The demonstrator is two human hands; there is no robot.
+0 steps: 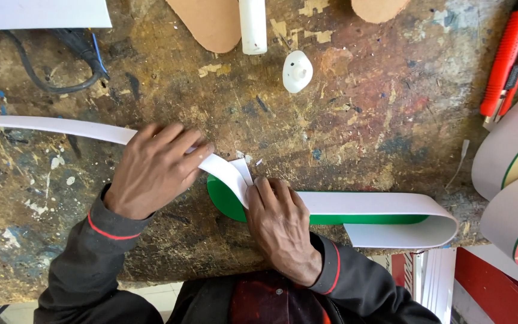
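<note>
1. Scarred, paint-stained wooden workbench [367,120] carries everything.
2. Long white flexible plastic strip [43,127] runs from the left, curving around the flat green oval base [223,201].
3. Left hand [154,171], fingers curled, pinches the strip just left of the oval.
4. Right hand [280,225] presses flat on the strip's join; grip probably none.

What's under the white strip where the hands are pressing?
A green oval piece shows beneath the white strip. The right hand and left hand cover the joint, so its contact there is hidden.
</note>
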